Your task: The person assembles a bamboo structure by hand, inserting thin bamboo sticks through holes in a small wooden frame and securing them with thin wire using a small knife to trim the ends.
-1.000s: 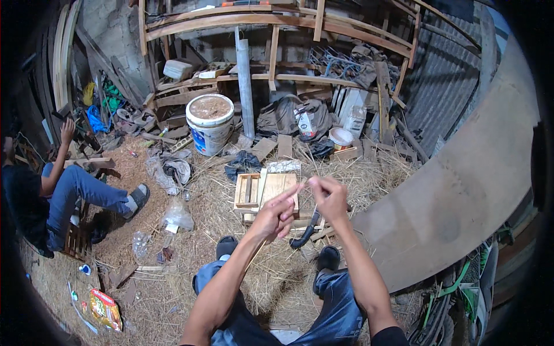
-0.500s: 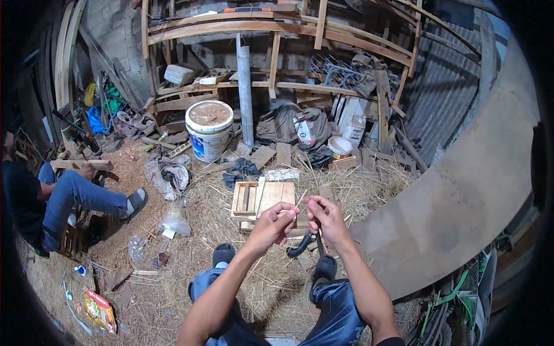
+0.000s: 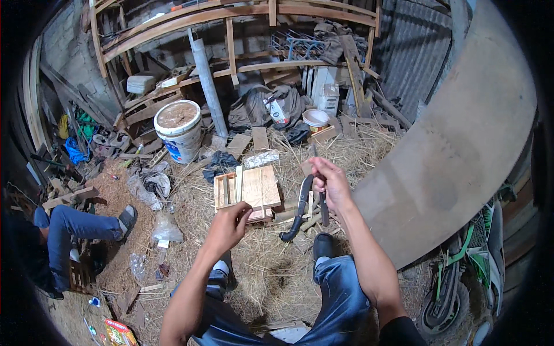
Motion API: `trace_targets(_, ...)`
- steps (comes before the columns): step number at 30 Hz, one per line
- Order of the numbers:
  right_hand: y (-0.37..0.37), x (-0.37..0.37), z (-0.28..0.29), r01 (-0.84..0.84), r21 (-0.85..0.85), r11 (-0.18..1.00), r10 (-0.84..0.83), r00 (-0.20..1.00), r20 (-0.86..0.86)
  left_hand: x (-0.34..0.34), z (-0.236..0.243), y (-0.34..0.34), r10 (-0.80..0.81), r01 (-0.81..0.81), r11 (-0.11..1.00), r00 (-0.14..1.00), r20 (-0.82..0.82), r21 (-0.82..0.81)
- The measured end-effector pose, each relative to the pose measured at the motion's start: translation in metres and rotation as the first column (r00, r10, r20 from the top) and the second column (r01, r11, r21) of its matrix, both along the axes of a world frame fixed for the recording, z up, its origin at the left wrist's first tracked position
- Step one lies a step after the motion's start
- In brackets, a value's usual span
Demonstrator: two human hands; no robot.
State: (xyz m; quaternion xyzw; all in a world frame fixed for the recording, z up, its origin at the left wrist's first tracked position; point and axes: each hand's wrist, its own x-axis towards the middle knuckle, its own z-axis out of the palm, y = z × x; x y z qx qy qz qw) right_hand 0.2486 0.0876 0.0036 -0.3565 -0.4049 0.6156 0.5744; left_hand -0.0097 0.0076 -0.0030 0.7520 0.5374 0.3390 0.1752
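My left hand (image 3: 229,225) is closed, low in front of the small wooden boxes and boards (image 3: 254,187); I cannot make out what is between its fingertips. To its right, my right hand (image 3: 329,184) is raised, fingers curled round a long, thin, dark blade-like piece (image 3: 323,213) that extends above and below the fist; a pale flat piece behind the fingers is partly hidden. A black curved-handled tool (image 3: 297,222) lies just left of that hand, beside some wood offcuts.
A seated person in jeans (image 3: 78,222) is at left. A bucket of sawdust (image 3: 178,135), a tub (image 3: 316,120) and wood scraps lie behind the boxes. A large bent sheet (image 3: 450,150) leans on the right, above a green-framed motorbike (image 3: 461,254). Straw covers the floor (image 3: 277,271).
My hands have parted: the left lowered leftward, the right raised with the dark piece. The thin stick between them no longer shows clearly. The view shifted, and the other person's raised hand dropped.
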Motion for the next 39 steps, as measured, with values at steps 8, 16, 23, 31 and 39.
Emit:
trace_targets(8,-0.034,-0.051,-0.005,-0.33,-0.072,0.941,0.338,0.906,0.256,-0.002,0.002,0.02,0.013,-0.018,0.999,0.992,0.126,0.039)
trace_targets(16,-0.014,-0.036,0.002,-0.166,-0.016,0.986,0.167,0.971,0.169,-0.004,0.007,0.016,-0.052,0.059,0.997,0.987,0.152,-0.044)
trace_targets(23,-0.023,-0.052,-0.004,-0.179,-0.048,0.983,0.185,0.949,0.256,-0.001,0.006,0.014,-0.026,0.025,1.0,0.983,0.179,0.01)
trace_targets(31,-0.028,-0.075,-0.012,-0.332,-0.107,0.937,0.345,0.928,0.14,0.0,0.013,0.006,-0.061,0.06,0.989,0.998,0.003,0.139)
trace_targets(39,-0.021,-0.044,-0.003,-0.28,-0.268,0.922,0.333,0.926,0.178,-0.008,0.008,0.007,-0.064,0.105,0.972,0.979,-0.192,0.212)
